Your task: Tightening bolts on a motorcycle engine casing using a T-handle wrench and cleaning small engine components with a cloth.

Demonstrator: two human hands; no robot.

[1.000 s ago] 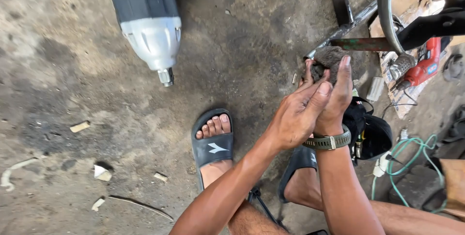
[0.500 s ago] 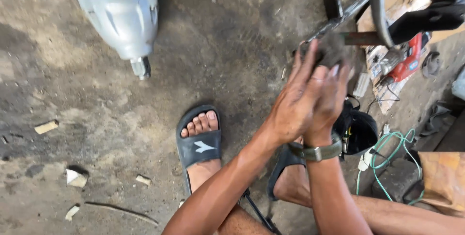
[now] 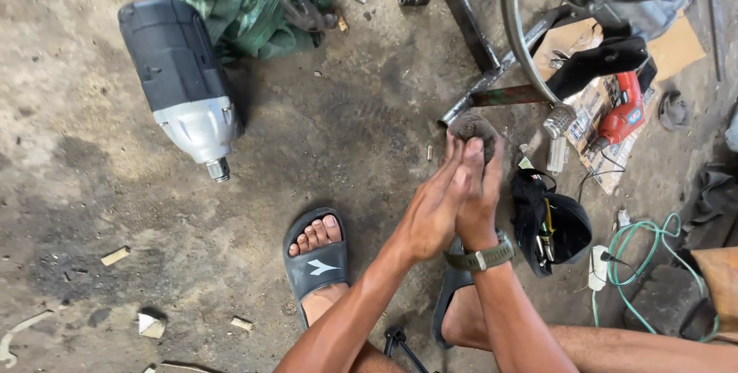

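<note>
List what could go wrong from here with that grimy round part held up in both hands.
The grimy round part is pinched only at the fingertips of the left hand and right hand; it looks greasy and could slip. If it drops, the toes in the open black sandal are exposed. The green cable loops near the legs, a possible snag.

Between my palms sits a rough, matt grey wad (image 3: pixel 473 127); at ten o'clock lies the impact wrench (image 3: pixel 183 85), matt black plastic with dull silver metal, on gritty stained concrete (image 3: pixel 100 212).
</note>
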